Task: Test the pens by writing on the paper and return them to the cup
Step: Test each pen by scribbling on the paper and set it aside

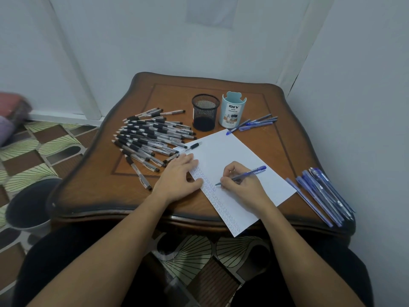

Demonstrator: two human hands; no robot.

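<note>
The right hand pinched a blue pen, its tip on the paper, mid-test. The left hand lay spread, pressing the paper's left edge. Next, likely, the pen needed lifting to the far mesh cup or blue cup.

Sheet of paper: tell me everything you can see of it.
The white sheet of paper lies flat, askew on the wooden table, its near corner overhanging the front edge. Small writing fills a band along its left side; the rest is blank. The left hand presses on that side, the right hand rests on it holding a blue pen tip-down, and a black-grip pen lies across its far left corner.
</note>
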